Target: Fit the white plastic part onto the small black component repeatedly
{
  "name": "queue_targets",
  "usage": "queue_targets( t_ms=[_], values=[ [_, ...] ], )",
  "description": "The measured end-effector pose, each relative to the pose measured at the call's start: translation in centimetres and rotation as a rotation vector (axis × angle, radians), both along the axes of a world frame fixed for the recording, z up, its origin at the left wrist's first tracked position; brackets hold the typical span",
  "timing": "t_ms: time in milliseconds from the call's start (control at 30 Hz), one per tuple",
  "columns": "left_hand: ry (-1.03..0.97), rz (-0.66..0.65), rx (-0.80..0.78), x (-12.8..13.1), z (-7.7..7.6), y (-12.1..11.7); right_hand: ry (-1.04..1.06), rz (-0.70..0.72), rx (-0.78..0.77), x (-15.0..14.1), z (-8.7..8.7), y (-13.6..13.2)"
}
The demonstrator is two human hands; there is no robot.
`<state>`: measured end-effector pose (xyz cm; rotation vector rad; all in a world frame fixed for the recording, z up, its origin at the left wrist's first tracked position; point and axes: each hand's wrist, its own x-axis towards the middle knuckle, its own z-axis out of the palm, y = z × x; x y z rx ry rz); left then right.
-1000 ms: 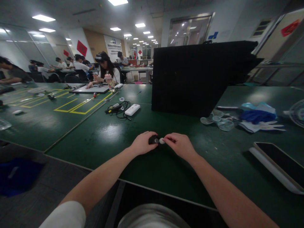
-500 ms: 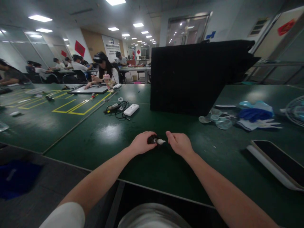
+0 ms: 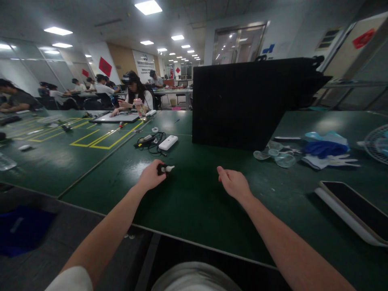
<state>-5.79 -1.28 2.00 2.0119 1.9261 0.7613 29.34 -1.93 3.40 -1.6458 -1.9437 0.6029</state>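
My left hand [image 3: 152, 176] is wrapped round a small dark bottle [image 3: 161, 169] with a white pointed nozzle [image 3: 170, 168]. The bottle lies tilted over, its nozzle pointing right, low above the green table [image 3: 188, 202]. To the right, apart from the bottle, my right hand [image 3: 235, 182] is closed with the thumb resting on the curled fingers. Whatever may be inside those fingers is hidden from view.
Beyond my left hand lie a white power bank [image 3: 168, 142] and a black cable [image 3: 151, 141]. A large black panel [image 3: 236, 105] stands ahead. On the right are clear plastic cups [image 3: 285, 159], gloves [image 3: 325, 151] and a phone-like slab [image 3: 354, 206]. A co-worker [image 3: 138, 93] sits across.
My left hand has moved left with the bottle, away from my right hand. The right hand has shifted slightly to the right and stays closed.
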Motion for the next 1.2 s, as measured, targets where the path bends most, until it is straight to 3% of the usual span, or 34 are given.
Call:
queue_targets(
  t_ms=[133, 267, 367, 467, 567, 667, 800, 967, 1033, 1200],
  values=[
    [0.173, 0.07, 0.129, -3.7, 0.1, -0.3, -0.007, 0.025, -0.026, -0.2, -0.1, -0.1],
    [0.341, 0.06, 0.164, -5.0, -0.3, -0.5, -0.024, 0.021, -0.045, -0.2, -0.3, 0.1],
    [0.357, 0.144, 0.173, -5.9, -0.9, -0.4, -0.017, 0.024, -0.059, -0.2, -0.6, 0.3],
    [0.247, 0.33, 0.197, -7.5, -1.4, 0.2, -0.017, 0.034, -0.074, -0.2, -0.8, 0.5],
    [-0.026, 0.505, 0.239, -8.9, -2.0, 1.4, -0.019, 0.04, -0.079, -0.3, -0.8, 0.5],
    [-0.331, 0.543, 0.307, -8.4, -2.5, 3.1, -0.002, 0.05, -0.067, -0.3, -0.9, 0.4],
    [-0.467, 0.303, 0.215, -4.6, -3.1, 5.1, 0.009, 0.046, -0.033, -0.3, -0.8, 0.3],
    [-0.179, 0.036, 0.047, 2.5, -2.9, 5.8, 0.056, -0.01, 0.004, 0.2, -0.2, 0.1],
    [-0.072, -0.079, 0.018, 6.2, -2.5, 5.4, 0.112, -0.058, 0.054, 0.5, 0.0, 0.1],
    [-0.062, -0.393, -0.026, 16.8, -1.6, 2.0, 0.282, -0.224, 0.249, 1.8, -0.3, 1.0]
  ],
)
